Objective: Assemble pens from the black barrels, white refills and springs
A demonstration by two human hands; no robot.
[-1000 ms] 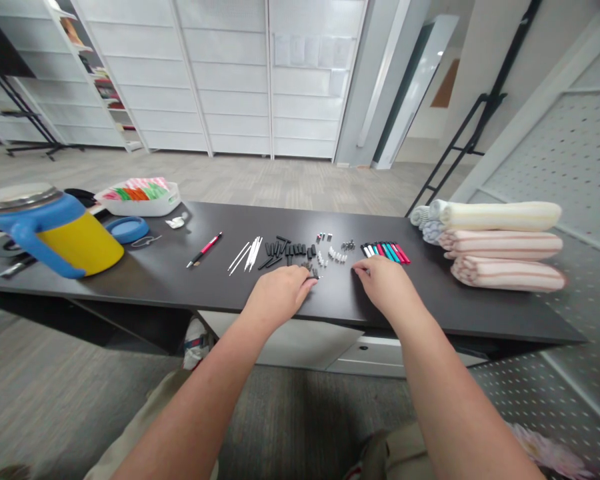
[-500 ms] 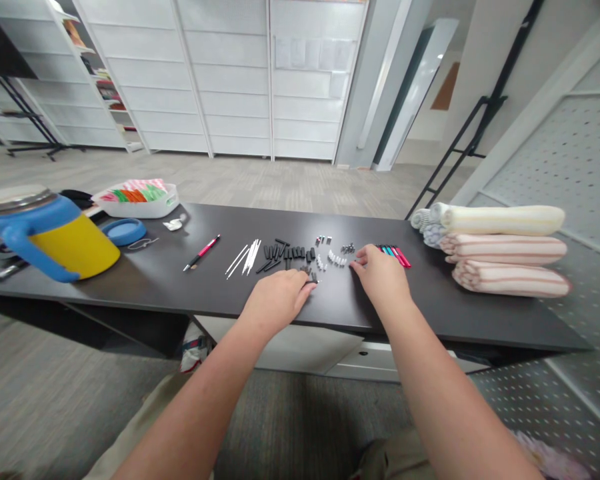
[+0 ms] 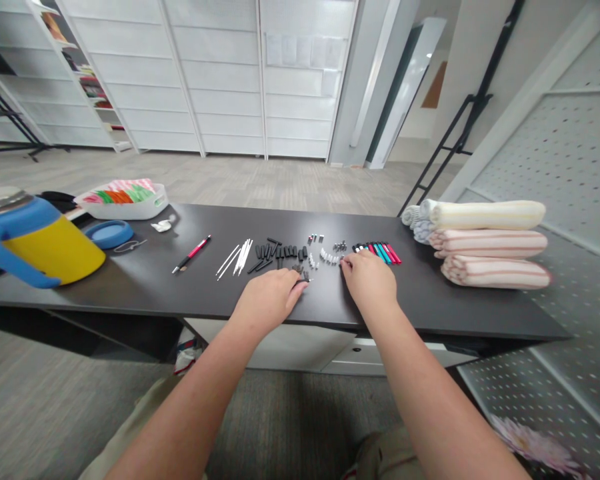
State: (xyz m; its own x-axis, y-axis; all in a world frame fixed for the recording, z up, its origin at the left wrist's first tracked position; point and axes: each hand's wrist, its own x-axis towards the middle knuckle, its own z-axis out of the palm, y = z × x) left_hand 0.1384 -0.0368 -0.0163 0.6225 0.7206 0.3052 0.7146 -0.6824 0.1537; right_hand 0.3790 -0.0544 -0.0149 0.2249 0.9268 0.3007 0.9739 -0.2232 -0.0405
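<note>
My left hand [image 3: 267, 297] lies flat on the dark table [image 3: 130, 283], fingers stretched out, their tips beside a few small black pieces [image 3: 300, 270]. My right hand [image 3: 371, 280] rests further right with its fingers curled down. Its fingertips are bunched at the left end of a row of coloured pen barrels [image 3: 380, 252], close to some small white tips [image 3: 327, 255] and metal springs [image 3: 339, 247]. What the fingertips pinch, if anything, is hidden. Black pen parts [image 3: 280, 252], thin white refills [image 3: 235, 257] and a whole red pen [image 3: 193, 253] lie to the left.
Rolled towels [image 3: 485, 243] are stacked at the table's right end. A yellow jug with a blue handle [image 3: 40, 243], a blue lid [image 3: 109, 233] and a white tray of coloured items [image 3: 125, 200] stand at the left. White shelving lines the far wall.
My right hand reached out to the coloured barrels, then drew back a little to the left. The left hand stayed in place. The view shifted slightly to the right.
</note>
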